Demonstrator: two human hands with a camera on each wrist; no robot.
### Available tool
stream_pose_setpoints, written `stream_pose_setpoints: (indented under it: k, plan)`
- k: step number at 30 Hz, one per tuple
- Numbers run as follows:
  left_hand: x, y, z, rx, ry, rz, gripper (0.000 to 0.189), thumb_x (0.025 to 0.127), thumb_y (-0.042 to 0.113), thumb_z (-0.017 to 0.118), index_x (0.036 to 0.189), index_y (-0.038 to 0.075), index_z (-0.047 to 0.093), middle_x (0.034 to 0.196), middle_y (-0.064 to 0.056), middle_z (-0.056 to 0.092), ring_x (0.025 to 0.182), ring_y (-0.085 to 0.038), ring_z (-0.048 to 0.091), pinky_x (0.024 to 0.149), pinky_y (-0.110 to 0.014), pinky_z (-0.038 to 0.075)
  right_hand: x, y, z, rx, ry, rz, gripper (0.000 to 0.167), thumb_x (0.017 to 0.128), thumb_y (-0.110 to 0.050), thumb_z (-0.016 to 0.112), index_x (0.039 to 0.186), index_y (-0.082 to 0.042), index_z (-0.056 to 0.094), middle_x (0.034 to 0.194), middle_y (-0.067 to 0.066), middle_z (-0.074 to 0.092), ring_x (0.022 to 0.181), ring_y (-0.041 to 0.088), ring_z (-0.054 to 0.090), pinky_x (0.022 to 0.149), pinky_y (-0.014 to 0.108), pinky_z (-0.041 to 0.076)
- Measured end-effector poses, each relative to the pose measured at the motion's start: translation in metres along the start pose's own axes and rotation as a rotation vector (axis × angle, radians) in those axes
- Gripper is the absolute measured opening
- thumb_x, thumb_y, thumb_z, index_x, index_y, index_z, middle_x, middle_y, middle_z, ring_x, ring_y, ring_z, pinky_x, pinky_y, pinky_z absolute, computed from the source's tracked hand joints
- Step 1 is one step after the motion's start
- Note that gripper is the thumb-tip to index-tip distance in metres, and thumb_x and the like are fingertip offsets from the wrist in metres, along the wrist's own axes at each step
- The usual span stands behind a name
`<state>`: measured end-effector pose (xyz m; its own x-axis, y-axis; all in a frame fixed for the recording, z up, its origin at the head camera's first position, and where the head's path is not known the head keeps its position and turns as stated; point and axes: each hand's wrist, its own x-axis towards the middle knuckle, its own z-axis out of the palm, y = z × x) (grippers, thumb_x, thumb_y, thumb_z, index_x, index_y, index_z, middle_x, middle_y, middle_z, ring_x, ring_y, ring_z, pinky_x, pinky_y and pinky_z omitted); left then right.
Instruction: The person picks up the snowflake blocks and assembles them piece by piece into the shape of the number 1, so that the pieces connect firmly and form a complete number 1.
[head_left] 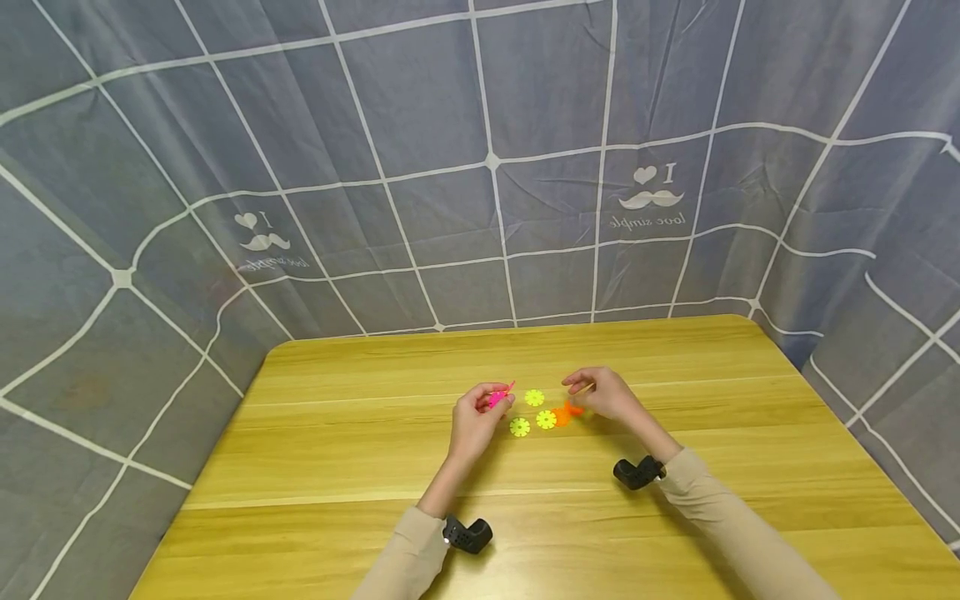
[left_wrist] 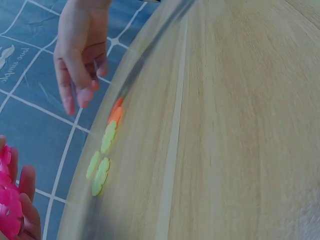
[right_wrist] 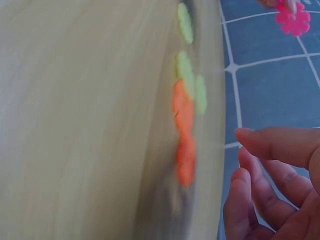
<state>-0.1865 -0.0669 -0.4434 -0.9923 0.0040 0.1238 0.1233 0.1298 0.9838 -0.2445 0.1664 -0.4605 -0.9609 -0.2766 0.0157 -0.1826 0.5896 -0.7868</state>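
My left hand (head_left: 472, 425) pinches a pink notched snowflake disc (head_left: 497, 398) between thumb and fingers, a little above the table; in the left wrist view the pink pieces (left_wrist: 7, 205) look joined. My right hand (head_left: 606, 393) hovers with loosely bent fingers and nothing between them, as the right wrist view shows its fingertips (right_wrist: 245, 135) apart. Beneath and left of it lie orange discs (head_left: 561, 415), one of them overlapped by a yellow-green disc (head_left: 546, 419). Two more yellow-green discs lie nearby, a far disc (head_left: 534, 397) and a near disc (head_left: 520, 427).
The wood-grain table (head_left: 337, 433) has rounded far corners. Behind and beside it hangs a grey curtain (head_left: 420, 208) with white grid lines. A black wrist camera is worn on the left wrist (head_left: 467, 535) and another on the right wrist (head_left: 637, 472).
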Motion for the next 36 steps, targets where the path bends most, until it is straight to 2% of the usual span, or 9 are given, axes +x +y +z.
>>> stream_pose_setpoints:
  k: [6, 11, 13, 17, 21, 25, 28, 32, 36]
  plan:
    - [-0.004, 0.007, 0.001, 0.026, -0.007, 0.026, 0.022, 0.09, 0.007, 0.066, 0.106, -0.007, 0.065, 0.089, -0.026, 0.068, 0.073, -0.029, 0.064, 0.07, -0.044, 0.058, -0.003, 0.011, -0.004, -0.056, -0.042, 0.018, 0.032, 0.078, -0.004, 0.074, 0.109, 0.003, 0.067, 0.099, 0.018, 0.071, 0.088, 0.026, 0.065, 0.071, 0.03, 0.051]
    - [-0.003, 0.009, 0.001, 0.02, -0.017, 0.024, 0.023, 0.091, 0.009, 0.064, 0.106, -0.009, 0.064, 0.091, -0.03, 0.067, 0.064, -0.005, 0.058, 0.073, -0.048, 0.057, -0.003, 0.015, -0.003, -0.085, -0.082, 0.054, 0.034, 0.077, -0.007, 0.077, 0.109, 0.002, 0.067, 0.104, 0.017, 0.07, 0.094, 0.027, 0.065, 0.08, 0.036, 0.053]
    - [-0.003, 0.01, 0.0, 0.019, -0.021, 0.022, 0.023, 0.092, 0.009, 0.063, 0.106, -0.01, 0.064, 0.093, -0.032, 0.067, 0.063, -0.004, 0.057, 0.072, -0.048, 0.057, -0.003, 0.015, -0.003, -0.093, -0.095, 0.057, 0.035, 0.078, -0.007, 0.077, 0.109, 0.003, 0.066, 0.106, 0.017, 0.069, 0.096, 0.028, 0.064, 0.084, 0.039, 0.052]
    - [-0.004, 0.01, 0.0, 0.016, -0.027, 0.023, 0.023, 0.093, 0.009, 0.062, 0.107, -0.01, 0.063, 0.094, -0.033, 0.067, 0.067, -0.028, 0.065, 0.073, -0.051, 0.056, -0.003, 0.016, -0.002, -0.107, -0.102, 0.073, 0.035, 0.079, -0.008, 0.077, 0.11, 0.003, 0.066, 0.107, 0.017, 0.069, 0.098, 0.029, 0.063, 0.089, 0.043, 0.051]
    - [-0.005, 0.01, 0.0, 0.002, -0.032, 0.028, 0.023, 0.093, 0.008, 0.061, 0.106, -0.011, 0.063, 0.093, -0.032, 0.067, 0.082, -0.053, 0.061, 0.077, -0.056, 0.053, -0.002, 0.016, -0.001, -0.123, -0.105, 0.076, 0.033, 0.08, -0.009, 0.076, 0.11, 0.003, 0.067, 0.106, 0.016, 0.069, 0.099, 0.03, 0.063, 0.09, 0.044, 0.05]
    - [-0.005, 0.01, -0.001, -0.005, -0.034, 0.035, 0.023, 0.094, 0.008, 0.061, 0.106, -0.011, 0.062, 0.093, -0.031, 0.068, 0.082, -0.053, 0.062, 0.077, -0.058, 0.051, -0.001, 0.017, 0.0, -0.136, -0.103, 0.073, 0.03, 0.081, -0.009, 0.075, 0.108, 0.002, 0.068, 0.104, 0.016, 0.069, 0.098, 0.029, 0.063, 0.089, 0.044, 0.05]
    - [-0.005, 0.01, -0.001, 0.003, -0.036, 0.041, 0.022, 0.093, 0.007, 0.061, 0.105, -0.011, 0.062, 0.093, -0.031, 0.068, 0.075, -0.044, 0.065, 0.076, -0.057, 0.052, 0.0, 0.018, 0.001, -0.146, -0.093, 0.078, 0.029, 0.08, -0.01, 0.076, 0.105, 0.001, 0.069, 0.101, 0.014, 0.069, 0.095, 0.027, 0.063, 0.087, 0.042, 0.05]
    - [-0.005, 0.01, -0.002, 0.028, -0.039, 0.04, 0.022, 0.093, 0.009, 0.062, 0.105, -0.009, 0.063, 0.094, -0.032, 0.068, 0.07, -0.036, 0.067, 0.071, -0.051, 0.056, 0.0, 0.019, 0.001, -0.141, -0.075, 0.091, 0.029, 0.078, -0.01, 0.079, 0.102, 0.0, 0.066, 0.095, 0.011, 0.067, 0.089, 0.022, 0.06, 0.081, 0.037, 0.049]
    - [-0.006, 0.01, -0.002, 0.035, -0.039, 0.035, 0.021, 0.094, 0.01, 0.061, 0.104, -0.009, 0.063, 0.096, -0.033, 0.068, 0.077, -0.049, 0.064, 0.061, -0.028, 0.056, 0.001, 0.019, 0.001, -0.115, -0.056, 0.105, 0.027, 0.077, -0.008, 0.078, 0.098, -0.001, 0.063, 0.088, 0.009, 0.064, 0.082, 0.019, 0.057, 0.072, 0.029, 0.046]
